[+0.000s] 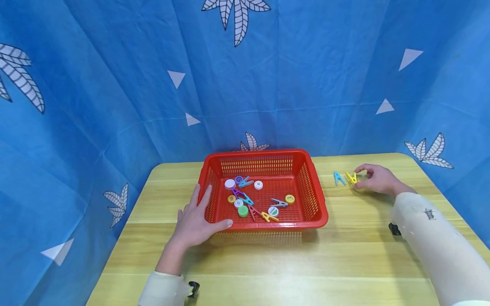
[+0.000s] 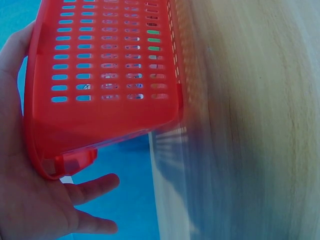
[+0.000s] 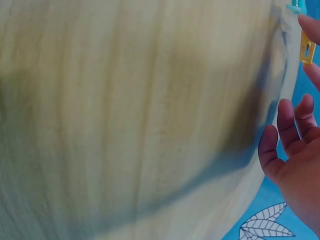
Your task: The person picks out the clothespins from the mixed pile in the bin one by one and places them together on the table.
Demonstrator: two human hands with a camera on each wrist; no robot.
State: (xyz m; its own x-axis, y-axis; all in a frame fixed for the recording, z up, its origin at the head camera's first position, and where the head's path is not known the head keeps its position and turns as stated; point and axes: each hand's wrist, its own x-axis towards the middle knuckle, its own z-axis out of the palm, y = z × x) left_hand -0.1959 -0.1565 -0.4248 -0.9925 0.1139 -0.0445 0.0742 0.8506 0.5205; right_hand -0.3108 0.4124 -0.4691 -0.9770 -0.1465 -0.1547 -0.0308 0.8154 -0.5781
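With the right grip [image 1: 376, 178] pinching the yellow clothespin [image 1: 351, 179] on the bench [image 1: 356, 255] beside the blue clothespin [image 1: 337, 177], and the left grip [image 1: 194, 223] spread against the red basket [image 1: 268, 225], light, even pressure and a straight lift seemed wise, to avoid nudging its neighbour.

Bunch of colourful pegs [image 1: 269, 217] and bottle caps [image 1: 243, 211] scattered in a red basket [image 1: 260, 225], left side touched by the spread left hand [image 1: 194, 223]. Over on the worktop [image 1: 344, 259], a yellow peg [image 1: 350, 178] is pinched by the right hand [image 1: 378, 180], just beside a blue peg [image 1: 338, 178].
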